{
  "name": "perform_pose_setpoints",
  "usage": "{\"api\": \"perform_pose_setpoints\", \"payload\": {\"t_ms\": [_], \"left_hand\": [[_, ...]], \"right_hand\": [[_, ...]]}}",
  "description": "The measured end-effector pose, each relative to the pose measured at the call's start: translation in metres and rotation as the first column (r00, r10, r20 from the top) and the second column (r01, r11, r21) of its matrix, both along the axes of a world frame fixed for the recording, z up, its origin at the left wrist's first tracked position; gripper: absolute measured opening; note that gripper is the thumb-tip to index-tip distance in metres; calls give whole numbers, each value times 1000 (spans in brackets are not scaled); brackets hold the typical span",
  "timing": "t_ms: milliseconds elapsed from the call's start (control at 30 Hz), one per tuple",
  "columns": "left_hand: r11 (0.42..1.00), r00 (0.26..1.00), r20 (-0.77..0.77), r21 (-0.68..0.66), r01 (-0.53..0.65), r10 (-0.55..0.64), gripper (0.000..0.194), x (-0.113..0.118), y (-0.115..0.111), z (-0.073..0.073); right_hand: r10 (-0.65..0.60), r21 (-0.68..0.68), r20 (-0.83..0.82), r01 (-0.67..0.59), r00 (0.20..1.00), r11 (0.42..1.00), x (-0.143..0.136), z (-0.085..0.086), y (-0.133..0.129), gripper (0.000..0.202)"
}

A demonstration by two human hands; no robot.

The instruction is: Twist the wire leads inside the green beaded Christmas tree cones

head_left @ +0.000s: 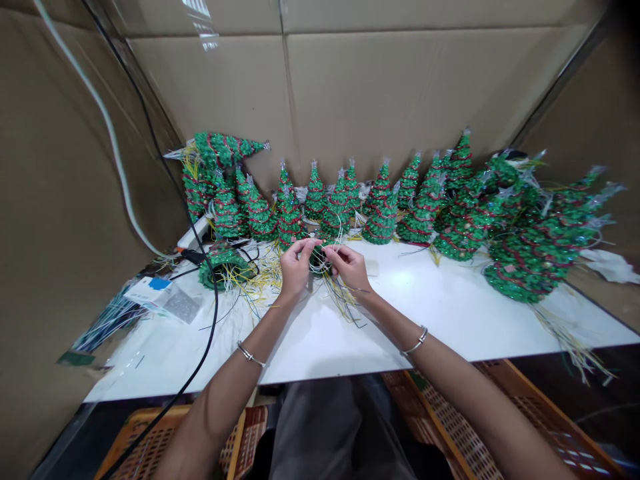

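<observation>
Over the middle of the table, my left hand [297, 267] and my right hand [350, 268] face each other, fingers pinched. Between them runs a bundle of thin white wires [320, 259], and each hand grips some of it. One white strand loops up above my right fingers. Behind and below the wires is a dark green shape, mostly hidden by my hands; what it is I cannot make out. Yellow and dark wire ends [345, 305] spread over the table under my hands. To the left lies a tinsel Christmas tree [223, 263] with its hollow base towards me.
Several tinsel trees [380, 217] stand along the back of the white table [420, 303]; more lean at the right [530, 260]. A glue gun [193, 255], a clear bag [167, 298] and a wire bundle [107, 320] lie left. A black cable [213, 320] crosses the left side. Orange crates [530, 407] sit below.
</observation>
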State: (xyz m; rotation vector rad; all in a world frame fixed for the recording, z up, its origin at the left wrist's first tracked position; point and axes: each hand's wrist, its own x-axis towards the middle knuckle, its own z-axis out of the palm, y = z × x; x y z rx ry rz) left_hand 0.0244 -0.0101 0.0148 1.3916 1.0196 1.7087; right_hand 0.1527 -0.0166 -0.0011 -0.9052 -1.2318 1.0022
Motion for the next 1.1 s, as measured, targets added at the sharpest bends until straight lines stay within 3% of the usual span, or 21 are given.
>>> {"api": "perform_pose_setpoints", "payload": {"t_ms": [167, 400, 733, 1100], "left_hand": [[999, 992, 129, -48, 21, -15, 27, 2, 5, -9], [992, 976, 208, -97, 79, -58, 36, 5, 9, -20], [990, 965, 250, -98, 104, -77, 35, 8, 7, -19], [998, 978, 207, -61, 33, -20, 32, 10, 3, -14]], "right_hand": [[31, -24, -71, -33, 997, 999, -2, -2, 1, 39], [58, 31, 77, -61, 995, 998, -4, -4, -2, 34], [-1, 121, 219, -26, 976, 992, -5, -6, -2, 34], [24, 108, 213, -48, 977, 993, -4, -6, -3, 36]]}}
